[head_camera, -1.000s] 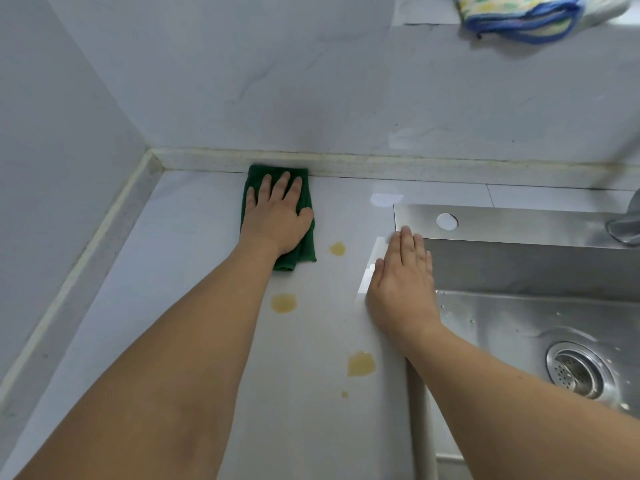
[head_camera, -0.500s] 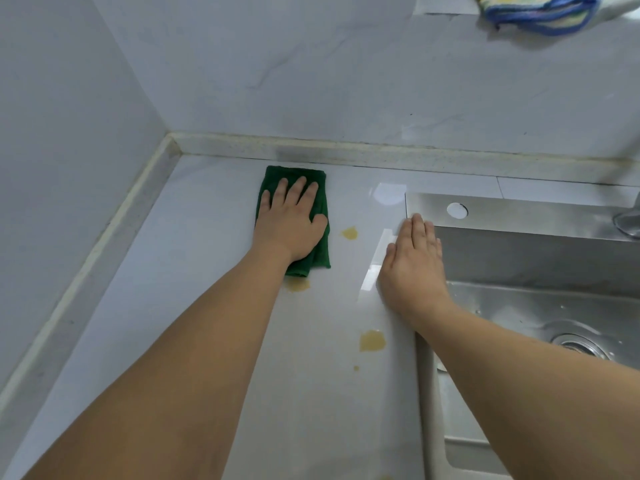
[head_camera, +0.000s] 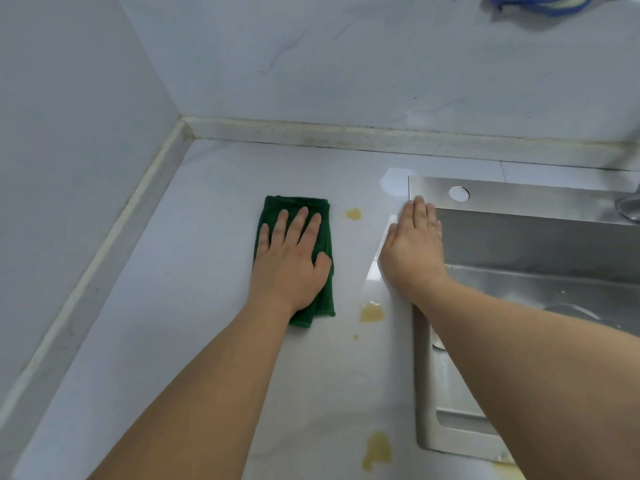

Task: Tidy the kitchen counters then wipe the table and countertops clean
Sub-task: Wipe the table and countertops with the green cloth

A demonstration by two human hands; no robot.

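Head view shows a folded green cloth (head_camera: 296, 233) lying flat on the pale countertop (head_camera: 180, 306) left of the frame's centre, with the left hand (head_camera: 291, 258) pressed on top of it, fingers straight and spread, thumb against the cloth's right edge. Yellowish spills (head_camera: 371, 311) dot the countertop just right of the cloth and toward the lower edge of the frame. Further right, the right hand (head_camera: 414, 251) rests flat, fingers straight and together, on the left rim of the steel sink (head_camera: 519, 199), and a blue-edged towel (head_camera: 536, 3) hangs at the upper right.
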